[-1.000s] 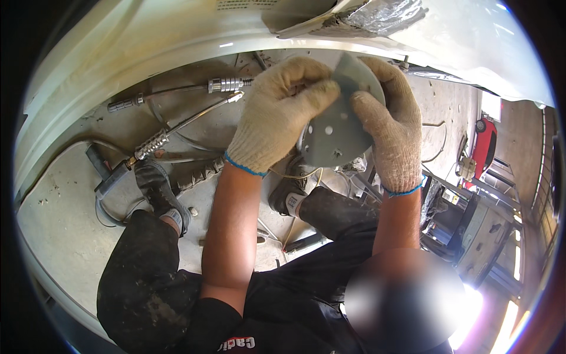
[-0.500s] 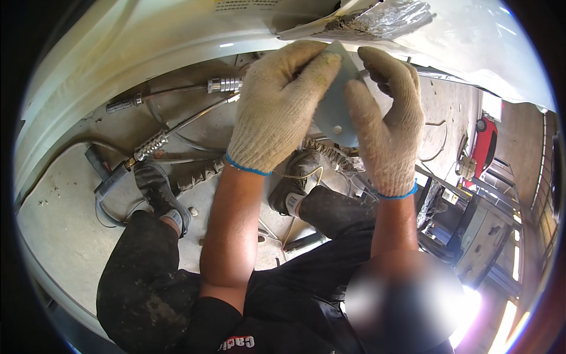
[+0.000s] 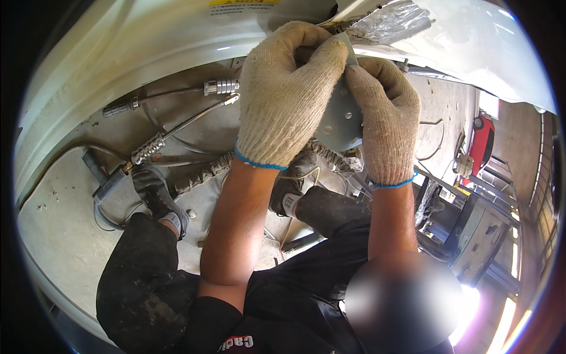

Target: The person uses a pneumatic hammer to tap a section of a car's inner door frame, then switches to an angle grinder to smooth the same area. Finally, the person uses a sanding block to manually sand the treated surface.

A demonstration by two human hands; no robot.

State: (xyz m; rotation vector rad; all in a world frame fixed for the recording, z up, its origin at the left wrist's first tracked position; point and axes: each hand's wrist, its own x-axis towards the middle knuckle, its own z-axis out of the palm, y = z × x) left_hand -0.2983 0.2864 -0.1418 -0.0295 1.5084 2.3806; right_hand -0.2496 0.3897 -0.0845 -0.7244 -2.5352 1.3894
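Both my hands wear cream knitted work gloves with blue cuffs. My left hand (image 3: 286, 97) is closed on a thin grey-green metal plate (image 3: 342, 115), its thumb against the upper left edge. The plate is pointed at the top and has round holes lower down. My right hand (image 3: 386, 121) pinches the plate's right edge between thumb and bent fingers. Just above the hands is the pale car body (image 3: 177, 44), with a crumpled, bare-metal patch (image 3: 392, 23) at its edge. Parts of the plate are hidden behind the gloves.
On the floor to the left lie a slide-hammer-like tool (image 3: 147, 148), a rod with a chrome collar (image 3: 221, 87) and several cables. A sleeved hose (image 3: 203, 174) runs by my feet. A red car (image 3: 482, 141) and a metal frame stand at the right.
My left hand has moved up and slightly right. My right hand has lowered its fingers and closed onto the plate's edge; the plate has shifted and turned a little.
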